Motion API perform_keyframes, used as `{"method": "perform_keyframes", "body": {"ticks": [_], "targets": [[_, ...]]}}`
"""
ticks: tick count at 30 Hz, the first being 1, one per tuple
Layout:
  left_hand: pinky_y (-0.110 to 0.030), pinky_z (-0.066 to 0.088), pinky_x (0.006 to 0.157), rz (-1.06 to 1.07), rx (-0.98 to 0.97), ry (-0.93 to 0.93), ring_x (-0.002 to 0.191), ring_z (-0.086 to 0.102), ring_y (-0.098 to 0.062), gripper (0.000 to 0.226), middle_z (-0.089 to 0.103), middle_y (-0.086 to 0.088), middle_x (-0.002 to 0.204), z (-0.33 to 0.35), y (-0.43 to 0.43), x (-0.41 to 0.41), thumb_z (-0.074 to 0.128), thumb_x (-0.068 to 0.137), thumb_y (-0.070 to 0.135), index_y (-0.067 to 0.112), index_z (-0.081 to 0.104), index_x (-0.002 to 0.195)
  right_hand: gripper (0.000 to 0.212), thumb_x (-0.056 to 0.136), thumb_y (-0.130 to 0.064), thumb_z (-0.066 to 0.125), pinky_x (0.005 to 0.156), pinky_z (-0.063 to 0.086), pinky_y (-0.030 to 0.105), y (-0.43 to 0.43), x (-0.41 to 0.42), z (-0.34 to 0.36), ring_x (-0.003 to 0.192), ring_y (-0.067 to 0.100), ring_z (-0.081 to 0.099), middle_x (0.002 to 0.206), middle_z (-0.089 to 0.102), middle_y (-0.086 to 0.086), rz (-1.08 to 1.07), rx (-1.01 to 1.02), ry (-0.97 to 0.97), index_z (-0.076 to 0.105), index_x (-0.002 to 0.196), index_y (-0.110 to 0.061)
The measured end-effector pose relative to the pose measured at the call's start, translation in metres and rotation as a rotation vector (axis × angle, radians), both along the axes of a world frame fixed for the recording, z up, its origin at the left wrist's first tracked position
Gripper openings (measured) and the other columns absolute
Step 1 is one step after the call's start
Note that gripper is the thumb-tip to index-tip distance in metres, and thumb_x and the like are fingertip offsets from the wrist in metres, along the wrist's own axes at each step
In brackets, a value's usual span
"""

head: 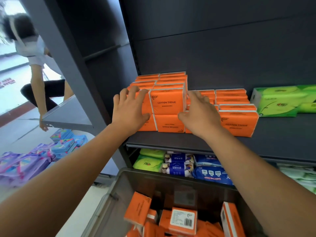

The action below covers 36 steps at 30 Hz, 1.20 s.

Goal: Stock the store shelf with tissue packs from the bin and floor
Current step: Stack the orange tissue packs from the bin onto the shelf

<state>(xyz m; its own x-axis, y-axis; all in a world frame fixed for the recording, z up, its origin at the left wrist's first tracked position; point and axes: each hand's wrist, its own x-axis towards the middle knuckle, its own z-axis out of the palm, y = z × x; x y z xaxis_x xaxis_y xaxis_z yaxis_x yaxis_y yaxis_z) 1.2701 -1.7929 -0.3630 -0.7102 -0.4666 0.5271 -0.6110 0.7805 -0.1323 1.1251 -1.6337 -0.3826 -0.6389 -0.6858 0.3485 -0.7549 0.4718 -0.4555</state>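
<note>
Orange "COTTON TISSUE" packs (166,101) stand stacked in rows on the dark shelf (273,134). My left hand (130,106) lies with spread fingers against the front left packs of the stack. My right hand (199,113) touches the right side of the upper front pack, thumb against the pack below. A lower row of orange packs (238,124) sits to the right. Below me a grey bin (119,189) holds several loose orange packs (183,219).
Green tissue packs (282,101) lie at the shelf's right. The lower shelf holds green (147,164) and blue packs (212,174). Purple and blue packs (34,161) lie on the floor at left, where another person (34,53) bends over a grey shelf board (68,113).
</note>
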Motion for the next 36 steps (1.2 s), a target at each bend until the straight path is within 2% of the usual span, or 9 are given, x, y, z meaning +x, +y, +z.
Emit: {"method": "perform_keyframes", "body": {"ticks": [5,11,14,20,26,29,32,36], "targets": [[-0.044,0.029,0.101,0.02,-0.03,-0.051,0.126,0.034,-0.033,0.075,0.033,-0.005,0.146,-0.004,0.033,0.03,0.072,0.074,0.042,0.027,0.04,0.14,0.067,0.091,-0.04,0.056,0.108,0.036,0.05,0.036,0.032,-0.002,0.137,0.033,0.035,0.152,0.036,0.003,-0.054,0.194,-0.025,0.031,0.151,-0.023],[-0.044,0.031,0.1,0.038,0.011,-0.122,0.126,0.034,-0.032,0.07,0.031,-0.005,0.147,-0.025,0.077,0.071,0.068,0.079,0.049,0.026,0.039,0.139,0.067,0.096,-0.042,0.051,0.115,0.027,0.05,0.089,0.075,-0.027,0.141,0.033,0.031,0.157,0.031,0.003,-0.004,0.382,-0.045,0.023,0.155,-0.024],[-0.042,0.033,0.096,0.032,0.045,-0.141,0.121,0.037,-0.031,0.066,0.035,-0.004,0.141,-0.041,0.097,0.096,0.066,0.079,0.047,0.025,0.041,0.137,0.065,0.098,-0.041,0.049,0.115,0.027,0.048,0.113,0.091,-0.04,0.141,0.031,0.032,0.158,0.031,0.003,0.015,0.471,-0.056,0.023,0.156,-0.024],[-0.042,0.034,0.099,0.072,0.201,-0.223,0.127,0.038,-0.03,0.064,0.04,-0.002,0.142,-0.081,0.127,0.141,0.058,0.086,0.048,0.026,0.037,0.142,0.063,0.097,-0.041,0.049,0.107,0.037,0.044,0.148,0.109,-0.064,0.137,0.03,0.04,0.155,0.037,0.002,0.02,0.634,-0.098,0.026,0.155,-0.027],[-0.045,0.037,0.102,0.17,0.449,-0.366,0.127,0.044,-0.03,0.047,0.051,-0.006,0.136,-0.13,0.133,0.169,0.049,0.094,0.042,0.022,0.049,0.136,0.06,0.097,-0.042,0.049,0.099,0.044,0.038,0.153,0.121,-0.091,0.131,0.026,0.049,0.146,0.05,0.002,-0.001,0.697,-0.21,0.031,0.153,-0.03],[-0.045,0.04,0.097,0.237,0.489,-0.446,0.119,0.052,-0.033,0.033,0.059,-0.008,0.125,-0.151,0.127,0.176,0.044,0.092,0.032,0.019,0.057,0.12,0.056,0.096,-0.042,0.05,0.095,0.045,0.037,0.148,0.127,-0.108,0.128,0.024,0.052,0.144,0.053,0.001,-0.004,0.693,-0.21,0.038,0.149,-0.031],[-0.041,0.043,0.094,0.272,0.455,-0.506,0.113,0.056,-0.031,0.029,0.063,-0.007,0.117,-0.175,0.115,0.18,0.043,0.094,0.028,0.018,0.056,0.118,0.051,0.097,-0.04,0.05,0.091,0.048,0.036,0.142,0.128,-0.126,0.121,0.021,0.056,0.138,0.057,0.0,-0.013,0.693,-0.244,0.042,0.146,-0.03],[-0.034,0.052,0.072,0.403,0.626,-0.435,0.09,0.064,-0.023,0.024,0.066,-0.001,0.098,-0.216,0.095,0.182,0.047,0.091,0.029,0.023,0.059,0.111,0.044,0.098,-0.037,0.05,0.085,0.053,0.037,0.133,0.126,-0.156,0.105,0.018,0.062,0.124,0.064,-0.001,-0.012,0.686,-0.266,0.047,0.141,-0.029]]}}
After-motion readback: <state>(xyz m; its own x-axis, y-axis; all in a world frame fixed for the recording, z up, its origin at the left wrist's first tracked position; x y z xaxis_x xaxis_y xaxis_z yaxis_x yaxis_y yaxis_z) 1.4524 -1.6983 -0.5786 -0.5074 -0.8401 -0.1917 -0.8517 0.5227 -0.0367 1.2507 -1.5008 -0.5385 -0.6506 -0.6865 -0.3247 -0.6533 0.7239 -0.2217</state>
